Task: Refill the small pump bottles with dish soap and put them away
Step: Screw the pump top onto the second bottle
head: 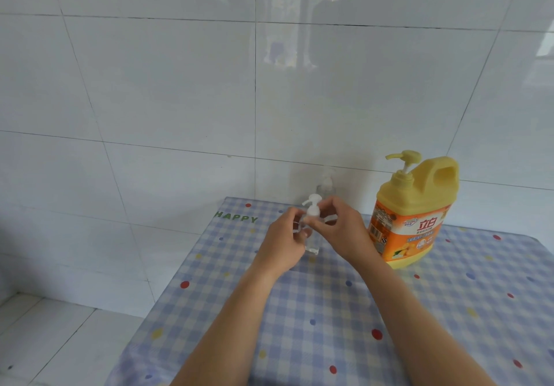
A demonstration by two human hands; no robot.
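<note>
A small clear pump bottle (311, 247) with a white pump head (311, 204) stands on the checked tablecloth near the back of the table. My left hand (283, 243) grips the bottle's body from the left. My right hand (335, 226) pinches the collar just under the pump head from the right. A second clear pump bottle (326, 186) stands behind them against the wall, partly hidden by my hands. The big yellow dish soap jug (415, 214), with an orange label and a yellow pump, stands upright to the right.
The table (329, 325) wears a blue checked cloth with coloured dots and the word HAPPY at its back left corner. A white tiled wall (180, 101) rises right behind it. A tiled floor (45, 340) lies left of the table's edge.
</note>
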